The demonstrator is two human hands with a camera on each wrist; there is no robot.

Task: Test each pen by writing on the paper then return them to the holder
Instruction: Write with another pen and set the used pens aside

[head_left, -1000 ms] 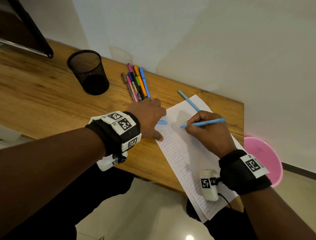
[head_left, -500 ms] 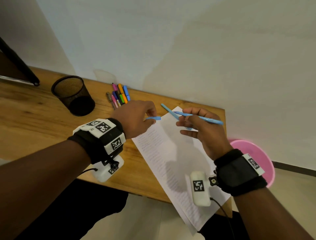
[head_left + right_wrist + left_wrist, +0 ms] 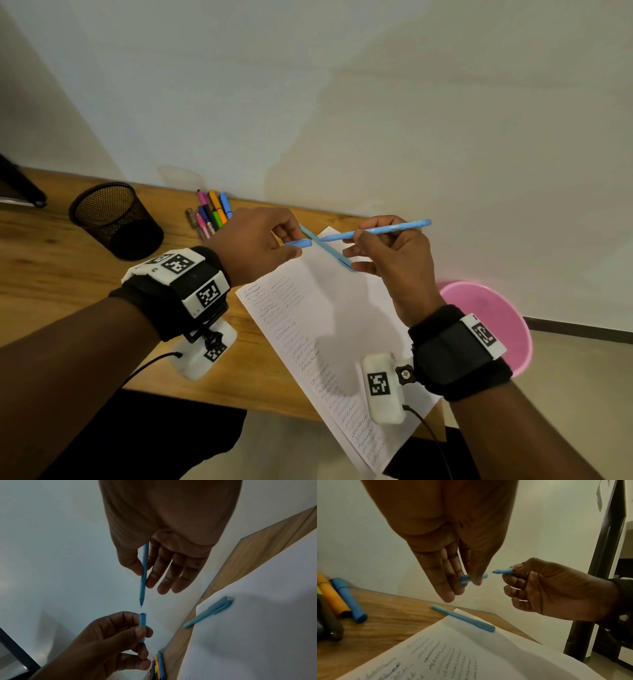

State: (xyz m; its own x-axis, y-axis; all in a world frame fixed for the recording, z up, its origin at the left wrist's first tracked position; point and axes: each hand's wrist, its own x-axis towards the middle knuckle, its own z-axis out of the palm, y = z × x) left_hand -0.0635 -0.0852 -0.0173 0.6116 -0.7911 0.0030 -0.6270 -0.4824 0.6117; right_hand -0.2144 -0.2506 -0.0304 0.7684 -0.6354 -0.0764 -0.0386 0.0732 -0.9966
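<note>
My right hand (image 3: 383,250) pinches an uncapped light blue pen (image 3: 380,230) between thumb and forefinger, tip pointing left. My left hand (image 3: 260,246) pinches its blue cap (image 3: 298,243), open end facing the tip. In the right wrist view a small gap separates the pen tip (image 3: 141,606) from the cap (image 3: 142,622). Both hands hover above the top of the white paper (image 3: 329,329), which is covered in rows of scribbles. A second capped blue pen (image 3: 329,251) lies across the paper's top corner. The black mesh holder (image 3: 114,219) stands at the left, apart from both hands.
Several coloured pens (image 3: 210,214) lie in a bunch on the wooden desk (image 3: 61,274) between the holder and my left hand, close to the wall. A pink bin (image 3: 493,318) sits on the floor past the desk's right edge.
My right hand lifted the pen off the paper and turned it level with the tip to the left. My left hand rose with the cap, and the two ends have come close together.
</note>
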